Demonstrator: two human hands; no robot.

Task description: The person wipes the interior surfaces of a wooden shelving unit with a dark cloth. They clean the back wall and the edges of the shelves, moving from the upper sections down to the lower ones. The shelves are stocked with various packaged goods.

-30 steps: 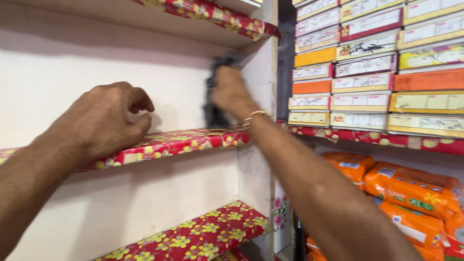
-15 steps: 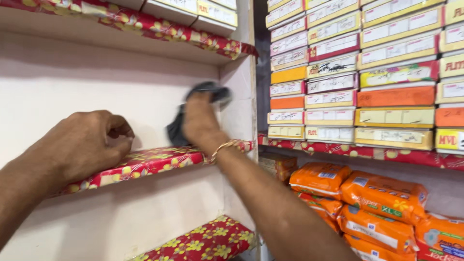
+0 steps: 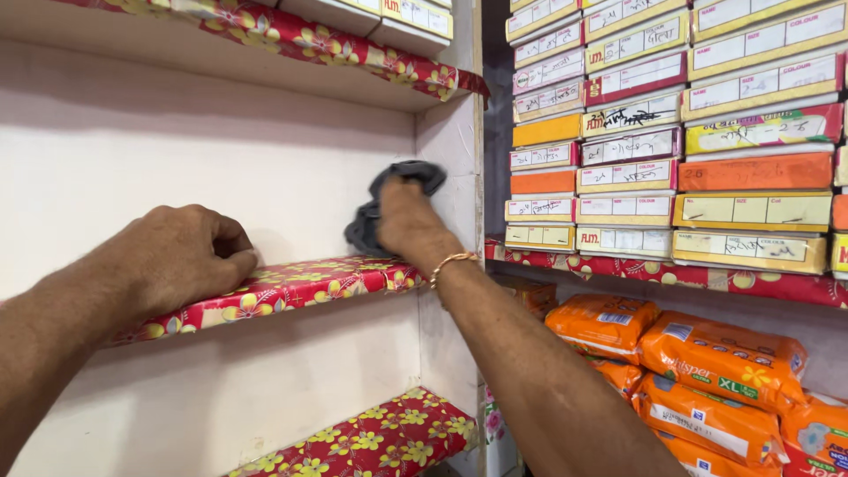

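Dark grey cloth (image 3: 389,201): bunched, pressed into back corner above floral shelf (image 3: 291,287) | right hand (image 3: 408,223): closed around cloth | left hand (image 3: 181,258): loosely curled, resting on shelf front, apparently empty | handling: soft, light, limp; grasp by the bunched middle.

The cloth (image 3: 389,208) at the frame's centre is dark grey, and the shelf (image 3: 300,287) below it wears red paper patterned with yellow flowers against a plain pale pink wall (image 3: 221,168). At upper right, the stacked boxes (image 3: 671,132) are yellow, orange, red and white with pale labels. The packets (image 3: 715,371) at lower right are bright orange with green and white patches.
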